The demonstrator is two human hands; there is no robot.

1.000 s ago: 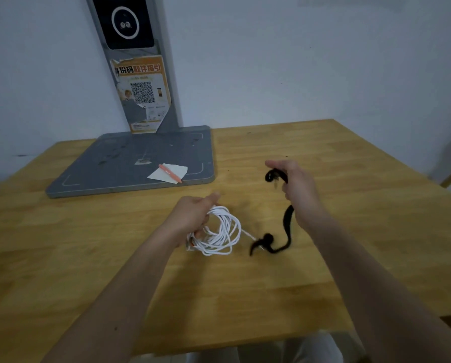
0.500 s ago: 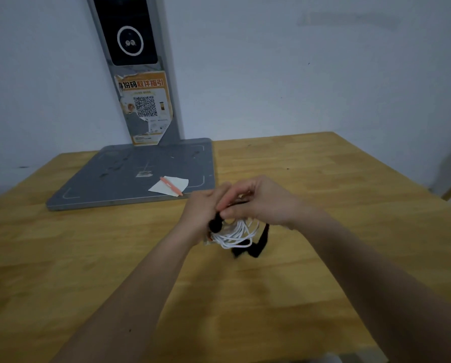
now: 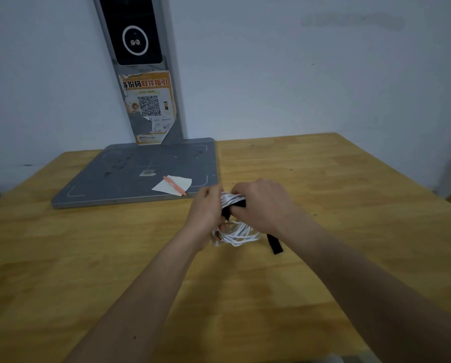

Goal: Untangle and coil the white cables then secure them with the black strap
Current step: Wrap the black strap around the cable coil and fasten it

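Observation:
A coil of white cables [image 3: 238, 233] hangs between both hands above the wooden table [image 3: 350, 195]. My left hand [image 3: 204, 208] grips the coil's left side. A black strap [image 3: 236, 205] crosses the top of the coil, and my right hand [image 3: 261, 203] pinches it there against the cables. The strap's free end [image 3: 274, 244] dangles below my right wrist. The fingertips of both hands are hidden behind the coil.
A grey flat base [image 3: 130, 176] with an upright post [image 3: 143, 74] stands at the back left. On the base lie a white paper slip [image 3: 173, 185] and an orange pen [image 3: 174, 189]. A pale wall runs behind the table.
My right hand brought the black strap from the right over to the coil and laid it across the top. The hands now meet at the coil, and the strap's tail swung right.

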